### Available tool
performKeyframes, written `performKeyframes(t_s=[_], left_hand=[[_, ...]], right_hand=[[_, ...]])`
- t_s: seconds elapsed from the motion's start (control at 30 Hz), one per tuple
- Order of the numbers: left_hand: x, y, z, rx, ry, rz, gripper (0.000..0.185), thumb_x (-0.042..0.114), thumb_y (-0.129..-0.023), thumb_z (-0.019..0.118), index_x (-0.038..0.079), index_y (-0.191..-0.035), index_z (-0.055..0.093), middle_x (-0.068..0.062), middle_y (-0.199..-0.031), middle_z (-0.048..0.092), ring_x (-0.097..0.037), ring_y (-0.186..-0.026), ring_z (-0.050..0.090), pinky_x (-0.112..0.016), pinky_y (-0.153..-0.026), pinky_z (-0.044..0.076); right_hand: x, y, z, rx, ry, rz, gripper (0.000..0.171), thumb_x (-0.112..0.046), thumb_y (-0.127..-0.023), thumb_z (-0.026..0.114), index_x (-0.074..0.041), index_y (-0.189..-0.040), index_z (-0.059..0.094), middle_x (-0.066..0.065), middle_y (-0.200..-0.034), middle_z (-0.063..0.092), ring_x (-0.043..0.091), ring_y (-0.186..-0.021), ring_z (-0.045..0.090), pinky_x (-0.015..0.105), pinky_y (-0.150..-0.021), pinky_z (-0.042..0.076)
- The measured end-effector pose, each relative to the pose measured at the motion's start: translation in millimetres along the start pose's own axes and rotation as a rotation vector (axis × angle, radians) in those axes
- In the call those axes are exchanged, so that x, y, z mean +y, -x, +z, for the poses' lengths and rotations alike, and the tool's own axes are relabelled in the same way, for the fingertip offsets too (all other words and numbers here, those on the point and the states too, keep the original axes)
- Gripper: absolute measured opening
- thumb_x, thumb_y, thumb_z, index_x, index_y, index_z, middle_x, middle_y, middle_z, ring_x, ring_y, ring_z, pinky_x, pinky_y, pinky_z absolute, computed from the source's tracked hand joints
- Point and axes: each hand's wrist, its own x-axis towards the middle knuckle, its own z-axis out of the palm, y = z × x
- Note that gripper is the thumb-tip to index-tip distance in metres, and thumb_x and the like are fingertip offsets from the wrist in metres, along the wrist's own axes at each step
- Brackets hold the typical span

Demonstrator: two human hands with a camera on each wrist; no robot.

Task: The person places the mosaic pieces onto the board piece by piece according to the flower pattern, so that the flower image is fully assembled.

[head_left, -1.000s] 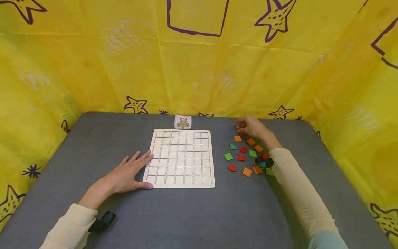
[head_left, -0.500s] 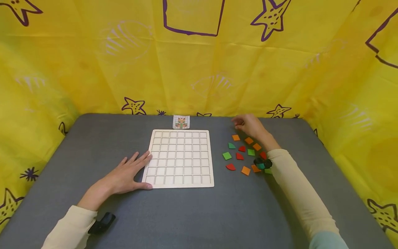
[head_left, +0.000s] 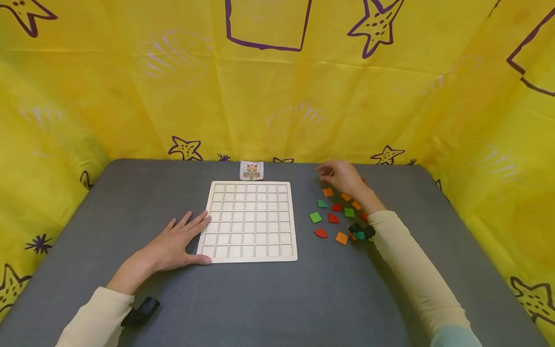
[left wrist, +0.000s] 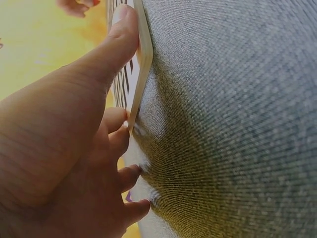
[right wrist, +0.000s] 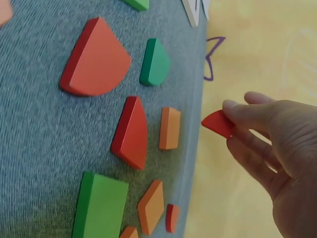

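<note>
**Red piece lifted, board held still**

Closest to you is the gray table, with your two cream sleeves lying on it. Your left hand rests flat on the table with straight, loose fingers. Its thumb and fingertips touch the left edge of the wooden grid board. It grips nothing. The board lies flat in the middle of the table, and all its little squares show bare wood.

To the right of the board lie loose colored pieces in red, orange and green, spread out near each other. Your right arm reaches over them.

Farther back, your right hand is up off the table, just past the pile. Its fingertips pinch one small red piece, held in the air above the table's far part.

Behind the board, at the table's far edge, stands a small picture card. Past it hangs the yellow cloth with purple stars.
</note>
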Motion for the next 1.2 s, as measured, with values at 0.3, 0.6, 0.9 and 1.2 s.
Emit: performKeyframes(t_s=[0.3,0.6,0.9,1.2], left_hand=[[-3.8,-0.4,1.3,-0.011,0.004,-0.012,0.11,0.067,-0.074,0.07,0.008,-0.155,0.026,-0.015,-0.162,0.02,-0.05,-0.144,0.011,-0.069,-0.111,0.006],[-3.9,-1.2,2.8,0.0,-0.003,-0.018,0.104,0.067,-0.08,0.066,0.009,-0.156,0.025,-0.013,-0.162,0.019,-0.048,-0.145,0.01,-0.068,-0.111,0.005],[-3.0,-2.0,2.5,-0.021,-0.019,-0.018,0.112,0.07,-0.074,0.068,0.007,-0.156,0.024,-0.014,-0.162,0.018,-0.049,-0.145,0.011,-0.069,-0.11,0.006],[-1.0,-3.0,3.8,-0.014,-0.065,-0.024,0.122,0.077,-0.067,0.069,0.006,-0.155,0.024,-0.014,-0.162,0.018,-0.049,-0.145,0.012,-0.07,-0.11,0.008]], right_hand=[[-8.8,-5.8,7.0,-0.007,-0.119,-0.026,0.025,0.001,-0.087,0.072,0.005,-0.112,0.07,0.02,-0.101,0.071,0.03,-0.09,0.067,0.044,-0.08,0.056],[-29.4,-11.1,14.6,0.044,-0.171,-0.035,0.024,-0.001,-0.083,0.076,0.003,-0.107,0.072,0.014,-0.093,0.072,0.028,-0.084,0.068,0.041,-0.077,0.056],[-41.9,-18.2,26.4,0.025,-0.245,-0.06,0.024,-0.002,-0.083,0.076,0.005,-0.106,0.072,0.016,-0.096,0.072,0.026,-0.086,0.068,0.039,-0.078,0.056],[-57.6,-23.5,37.9,-0.001,-0.298,-0.099,0.022,-0.004,-0.085,0.075,0.005,-0.106,0.072,0.016,-0.098,0.071,0.025,-0.088,0.067,0.037,-0.078,0.056]])
